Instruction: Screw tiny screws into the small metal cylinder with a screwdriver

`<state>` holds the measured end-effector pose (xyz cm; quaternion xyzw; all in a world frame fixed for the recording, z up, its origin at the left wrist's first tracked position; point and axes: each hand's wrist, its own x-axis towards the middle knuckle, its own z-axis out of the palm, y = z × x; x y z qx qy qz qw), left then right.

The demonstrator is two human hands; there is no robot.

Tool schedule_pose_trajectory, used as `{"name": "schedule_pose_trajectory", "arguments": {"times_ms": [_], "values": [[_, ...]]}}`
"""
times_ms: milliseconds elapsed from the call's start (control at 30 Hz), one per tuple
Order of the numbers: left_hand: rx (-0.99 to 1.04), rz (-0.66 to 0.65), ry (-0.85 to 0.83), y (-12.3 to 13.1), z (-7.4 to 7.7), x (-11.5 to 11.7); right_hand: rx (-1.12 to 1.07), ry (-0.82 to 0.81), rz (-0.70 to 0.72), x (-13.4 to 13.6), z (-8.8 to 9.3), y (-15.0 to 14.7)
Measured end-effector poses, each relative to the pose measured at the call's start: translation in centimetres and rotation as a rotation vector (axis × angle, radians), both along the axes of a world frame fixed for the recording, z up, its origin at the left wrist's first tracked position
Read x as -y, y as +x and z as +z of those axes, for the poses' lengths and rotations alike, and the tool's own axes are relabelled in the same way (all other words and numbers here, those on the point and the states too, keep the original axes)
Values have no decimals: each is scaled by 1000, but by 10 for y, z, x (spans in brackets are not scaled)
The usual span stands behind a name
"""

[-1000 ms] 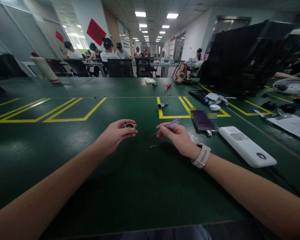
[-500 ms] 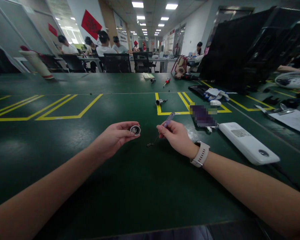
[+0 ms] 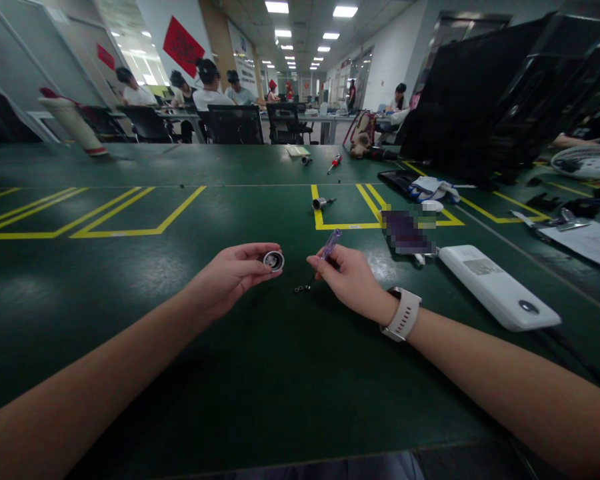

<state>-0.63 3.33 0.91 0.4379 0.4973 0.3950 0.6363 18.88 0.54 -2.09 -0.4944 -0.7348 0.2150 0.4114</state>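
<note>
Between the thumb and fingers of my left hand (image 3: 235,273) is a round metal housing (image 3: 274,261), its open end turned toward me, with small parts inside that I cannot make out. My right hand (image 3: 347,273) grips a screwdriver (image 3: 331,245) by its clear purple handle, the thin shaft slanting down to the left. The tip is at a few small dark ring-like parts (image 3: 300,289) on the green table (image 3: 260,387); whether it touches one of them I cannot tell. A gap separates the two hands.
A metal part with a shaft (image 3: 321,203) lies ahead on yellow tape. Farther off is a red screwdriver (image 3: 335,164). To the right are a phone (image 3: 407,232), a white power bank (image 3: 497,287), gloves (image 3: 433,189) and a clipboard (image 3: 587,233). People sit in the background.
The screwdriver in my right hand has become more upright, its tip now at the small parts. My left hand has barely moved with the metal housing.
</note>
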Motion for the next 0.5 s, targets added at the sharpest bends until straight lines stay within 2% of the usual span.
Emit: {"name": "schedule_pose_trajectory", "arguments": {"times_ms": [100, 200, 300, 400, 500], "values": [[7, 6, -1, 0, 0, 0, -152, -151, -15, -4, -3, 0], [34, 0, -9, 0, -1, 1, -446, -371, -7, -10, -8, 2], [52, 2, -24, 1, -1, 1, -700, -500, -1, -14, -11, 4], [64, 19, -27, 1, -1, 2, -878, -501, 14, -12, -9, 3], [84, 28, -22, 2, -1, 3, -944, -392, 86, -6, -5, 0]]}}
